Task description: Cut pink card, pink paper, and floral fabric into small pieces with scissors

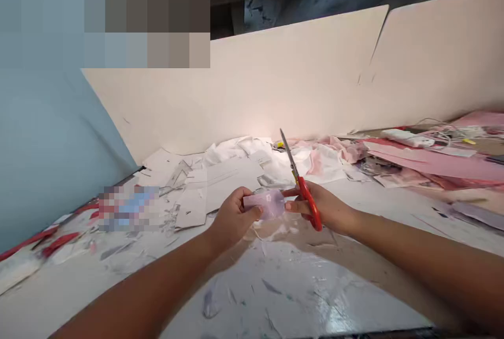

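**A:** Sweeping in from the left: a pale blue wall (47, 166), red paper strips (59, 243) near its foot, and a blurred patch (128, 208) that I can't make out, all beside a scrap-strewn tabletop (82, 297).

**B:** Then a stack of pale card sheets (224, 184), and here's the action! The left hand (234, 218) is clamped on a small pinkish paper piece (264, 205), pinching it between thumb and fingers.

**A:** That piece sits in mid-air, centre frame, above the tabletop. It's glossy-looking, with a small mark printed on it and a rounded outline. Part of it is hidden by the hand, so I can't tell if that outline is finished.

**B:** Moving right, the right hand (321, 208) is closed around the handles of the red-handled scissors (309, 205). The blades point up and away, clear of the piece, and no cut is under way.

**A:** So how far along are we?

**B:** Judging by the table, plenty of cutting is done: offcuts lie everywhere, and this piece looks already shaped. What's left on it, I can't call.

**A:** And at the far right, pink sheets (429, 163) lie under a white power strip (407, 138) and tangled cables (439, 131).
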Demonstrator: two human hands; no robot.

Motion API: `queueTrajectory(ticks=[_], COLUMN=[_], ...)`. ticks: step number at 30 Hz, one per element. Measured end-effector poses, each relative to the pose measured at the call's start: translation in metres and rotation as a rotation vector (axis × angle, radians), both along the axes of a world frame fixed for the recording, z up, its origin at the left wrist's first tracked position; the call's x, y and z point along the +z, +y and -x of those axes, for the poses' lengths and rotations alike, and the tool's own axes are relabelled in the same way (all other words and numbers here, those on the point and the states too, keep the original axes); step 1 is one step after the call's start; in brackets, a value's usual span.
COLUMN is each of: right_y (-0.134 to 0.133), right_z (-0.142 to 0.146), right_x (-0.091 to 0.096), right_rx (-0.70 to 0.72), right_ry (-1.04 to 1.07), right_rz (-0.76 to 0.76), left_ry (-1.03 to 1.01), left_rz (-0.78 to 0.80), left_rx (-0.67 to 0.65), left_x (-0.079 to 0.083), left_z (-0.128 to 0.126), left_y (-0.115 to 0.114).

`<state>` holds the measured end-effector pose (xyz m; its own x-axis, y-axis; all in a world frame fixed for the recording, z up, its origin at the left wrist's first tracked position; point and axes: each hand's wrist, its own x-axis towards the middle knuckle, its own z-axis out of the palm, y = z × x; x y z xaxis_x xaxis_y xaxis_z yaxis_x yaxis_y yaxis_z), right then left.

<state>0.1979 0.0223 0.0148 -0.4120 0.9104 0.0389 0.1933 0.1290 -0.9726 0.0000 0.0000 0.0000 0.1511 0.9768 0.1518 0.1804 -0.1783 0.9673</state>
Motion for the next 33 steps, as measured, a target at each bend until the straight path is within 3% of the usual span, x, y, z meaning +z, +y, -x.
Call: queueTrajectory(ticks=[5,9,12,21,25,30,33], right_y=[0.002,-0.001,-0.005,-0.006,0.0,0.003,-0.004], right_z=[-0.005,-0.004,-0.002,-0.007,-0.018,-0.024,-0.023], right_x=[-0.009,-0.009,-0.007,-0.007,0.002,0.009,0.007], right_rx=[-0.067,-0.093,-0.083,-0.159,-0.135,-0.127,-0.079], right_ry=[-0.014,0.062,0.072,0.18,0.053,-0.056,-0.131], right_rz=[0.063,0.05,0.016,-0.055,-0.274,-0.148,-0.212], left_ry=[-0.098,-0.177,-0.195,-0.076,-0.034,-0.019,-0.04], left_rz=[0.097,0.267,0.332,0.017,-0.088,-0.15,-0.176], left_rx=[-0.054,-0.153,-0.129,0.195,0.212,0.207,0.259], left_x=[0.0,0.001,0.0,-0.002,0.003,0.008,0.014], left_z=[0.001,-0.001,-0.004,-0.002,0.002,0.006,0.007], left_y=[0.0,-0.006,-0.009,0.003,0.005,0.006,0.005])
